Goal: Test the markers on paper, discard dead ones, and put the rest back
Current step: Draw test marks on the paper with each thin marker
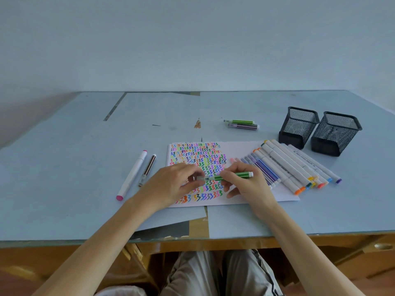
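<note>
Over paper [252, 150], both-hands-held green marker [230, 176]

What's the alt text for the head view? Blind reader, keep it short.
Two hands hold a green marker level over scribble-covered paper: left hand pinches its cap end, right hand grips the barrel. A marker row lies right beside two mesh cups; four other markers lie apart.

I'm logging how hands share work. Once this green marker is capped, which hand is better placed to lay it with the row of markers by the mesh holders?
Probably the right hand: it grips the green marker by its barrel and sits beside the row of markers. The left hand pinches only the cap end, farther away.
</note>
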